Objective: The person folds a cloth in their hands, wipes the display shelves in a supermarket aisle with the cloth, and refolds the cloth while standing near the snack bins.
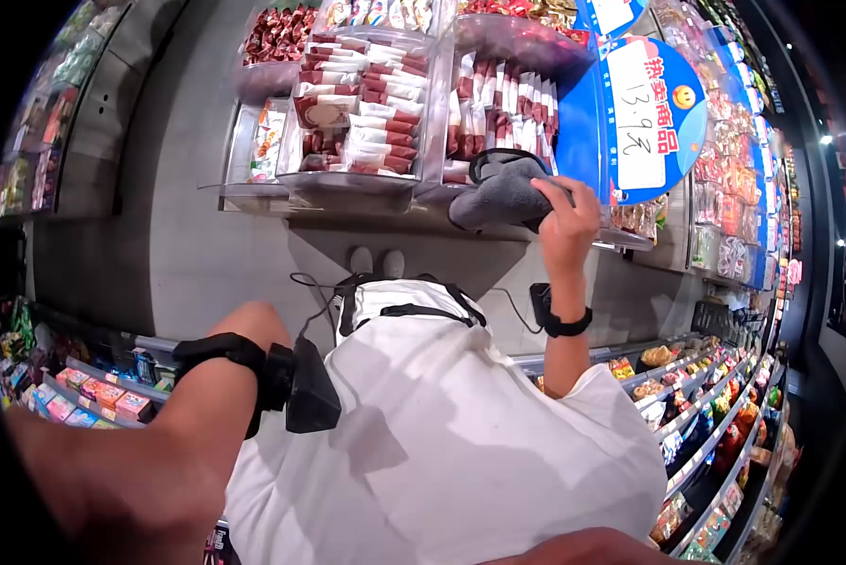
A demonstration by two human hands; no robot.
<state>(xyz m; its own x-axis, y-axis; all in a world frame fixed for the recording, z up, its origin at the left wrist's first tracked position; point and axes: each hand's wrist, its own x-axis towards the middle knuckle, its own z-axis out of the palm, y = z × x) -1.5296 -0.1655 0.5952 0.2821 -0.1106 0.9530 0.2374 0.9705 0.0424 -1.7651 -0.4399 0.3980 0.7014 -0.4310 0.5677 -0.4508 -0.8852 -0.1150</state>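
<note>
My right hand reaches to the front of the display bins, with its fingers closed on a dark grey cloth that has a black edge. The cloth is bunched over the front rim of a clear bin and covers part of the maroon-and-white wrapped snacks inside. On my right wrist sits a black strap with a small box. My left arm is bent at the left, wearing a black strap with a larger black box. No fingers of my left hand can be made out.
Beside it, another bin holds similar wrapped snacks. A round blue price sign stands to the right of the cloth. Behind me run shelves of packaged goods. Thin cables hang near my waist above the grey floor.
</note>
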